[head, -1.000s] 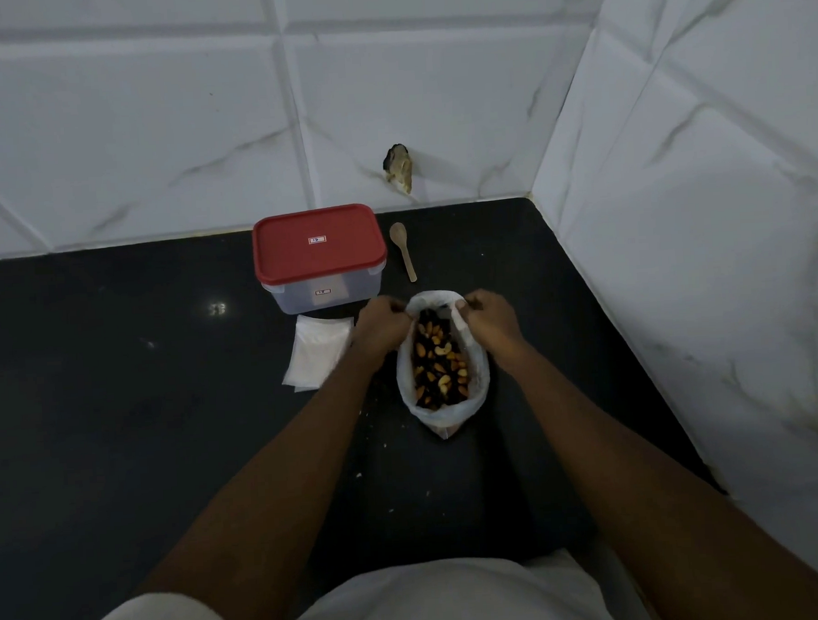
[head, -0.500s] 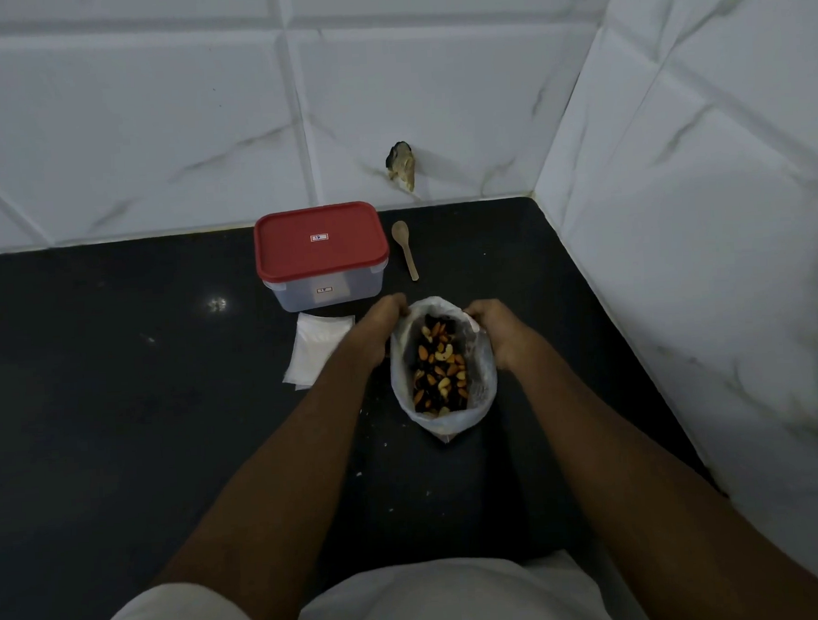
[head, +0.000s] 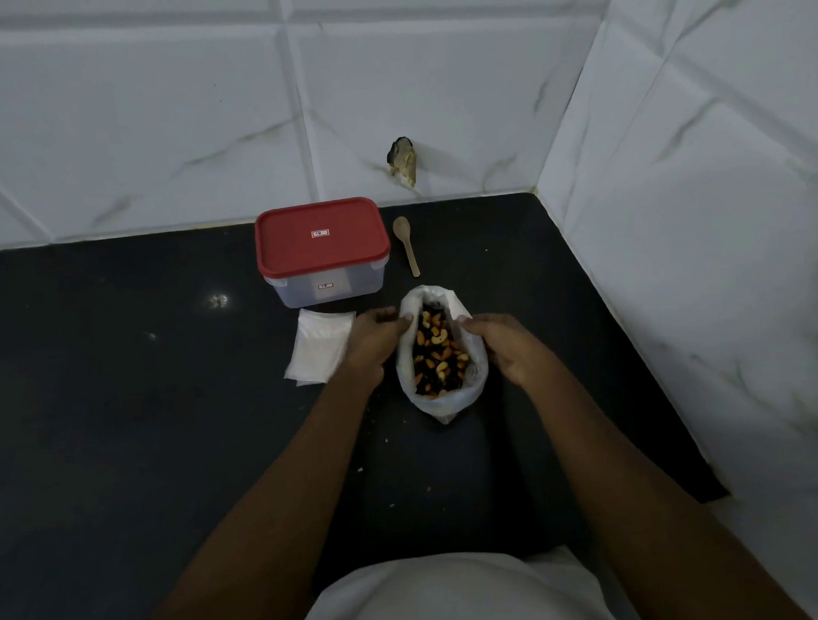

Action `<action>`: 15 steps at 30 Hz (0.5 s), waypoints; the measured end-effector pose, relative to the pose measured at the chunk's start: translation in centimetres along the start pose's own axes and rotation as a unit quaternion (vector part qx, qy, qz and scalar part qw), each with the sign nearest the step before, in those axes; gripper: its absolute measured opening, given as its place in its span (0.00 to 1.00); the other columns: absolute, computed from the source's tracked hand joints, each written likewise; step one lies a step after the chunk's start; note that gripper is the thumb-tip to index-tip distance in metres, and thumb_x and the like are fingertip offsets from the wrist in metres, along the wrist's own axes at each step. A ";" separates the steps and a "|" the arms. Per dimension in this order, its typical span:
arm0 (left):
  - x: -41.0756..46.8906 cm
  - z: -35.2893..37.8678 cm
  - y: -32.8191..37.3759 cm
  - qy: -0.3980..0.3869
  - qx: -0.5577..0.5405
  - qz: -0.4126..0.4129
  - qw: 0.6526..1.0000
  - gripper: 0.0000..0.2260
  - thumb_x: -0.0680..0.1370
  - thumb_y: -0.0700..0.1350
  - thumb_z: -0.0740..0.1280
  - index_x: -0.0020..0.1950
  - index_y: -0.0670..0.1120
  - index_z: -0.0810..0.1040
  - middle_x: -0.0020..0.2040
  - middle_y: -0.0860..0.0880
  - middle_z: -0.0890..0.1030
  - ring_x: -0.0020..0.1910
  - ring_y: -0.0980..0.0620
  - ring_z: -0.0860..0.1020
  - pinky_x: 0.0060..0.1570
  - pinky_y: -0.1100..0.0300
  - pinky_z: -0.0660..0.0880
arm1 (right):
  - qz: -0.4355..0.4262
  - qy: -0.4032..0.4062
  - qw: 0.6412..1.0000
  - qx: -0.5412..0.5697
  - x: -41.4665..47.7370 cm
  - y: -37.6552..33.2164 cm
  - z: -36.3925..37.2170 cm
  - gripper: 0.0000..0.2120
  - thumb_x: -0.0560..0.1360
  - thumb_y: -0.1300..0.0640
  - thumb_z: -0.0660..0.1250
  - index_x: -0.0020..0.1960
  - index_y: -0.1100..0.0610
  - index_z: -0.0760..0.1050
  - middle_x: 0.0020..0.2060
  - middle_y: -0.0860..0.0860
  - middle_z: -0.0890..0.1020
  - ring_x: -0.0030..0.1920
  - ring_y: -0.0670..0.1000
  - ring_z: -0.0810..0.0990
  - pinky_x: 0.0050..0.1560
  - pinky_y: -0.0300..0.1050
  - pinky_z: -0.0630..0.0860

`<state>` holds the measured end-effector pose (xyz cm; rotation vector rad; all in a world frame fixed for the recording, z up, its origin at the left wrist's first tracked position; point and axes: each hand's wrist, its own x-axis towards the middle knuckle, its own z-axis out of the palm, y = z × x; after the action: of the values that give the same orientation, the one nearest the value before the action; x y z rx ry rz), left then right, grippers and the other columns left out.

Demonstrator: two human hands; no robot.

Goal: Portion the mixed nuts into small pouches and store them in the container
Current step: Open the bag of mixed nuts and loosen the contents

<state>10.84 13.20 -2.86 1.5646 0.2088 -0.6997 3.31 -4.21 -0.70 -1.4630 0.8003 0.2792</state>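
One clear plastic container with a red lid (head: pixel 323 248) is sitting closed at upper centre on the black desk (head: pixel 119 420). One small wooden spoon (head: pixel 406 244) is lying just right of it. A stack of flat white pouches (head: pixel 319 348), number unclear, is lying just below it. One white plastic bag of mixed nuts (head: pixel 440 355) is standing open at centre frame, with the left hand (head: pixel 376 344) and right hand (head: pixel 506 349) gripping its rim from either side, fingers (head: pixel 396 321) curled.
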 end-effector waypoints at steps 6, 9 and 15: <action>-3.7 -2.5 -0.5 -0.103 0.292 -0.050 0.950 0.08 0.81 0.48 0.65 0.55 0.45 0.75 0.46 0.47 0.81 0.40 0.54 0.80 0.33 0.63 0.77 | 0.010 0.003 0.993 -0.119 -3.4 3.2 -1.3 0.12 0.79 0.50 0.67 0.57 0.58 0.75 0.50 0.55 0.82 0.43 0.50 0.82 0.42 0.42 0.81; -4.2 -2.0 -0.6 -0.114 0.183 -0.069 0.974 0.08 0.81 0.44 0.65 0.57 0.42 0.76 0.49 0.44 0.82 0.40 0.53 0.83 0.34 0.63 0.79 | -0.002 0.013 0.999 -0.051 -3.6 3.7 -0.6 0.10 0.80 0.56 0.65 0.57 0.62 0.77 0.50 0.58 0.83 0.44 0.52 0.83 0.40 0.43 0.81; -4.3 0.4 -1.5 -0.014 0.009 -0.017 1.000 0.04 0.81 0.43 0.65 0.54 0.45 0.77 0.54 0.45 0.81 0.47 0.52 0.82 0.38 0.60 0.81 | -0.026 0.063 0.992 0.110 -3.2 3.8 1.5 0.09 0.80 0.59 0.66 0.57 0.63 0.77 0.52 0.58 0.83 0.48 0.53 0.84 0.43 0.44 0.81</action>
<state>6.53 14.22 -1.74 1.5714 0.2084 -0.7509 -0.93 -1.39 -1.77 -1.3010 0.8647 0.0558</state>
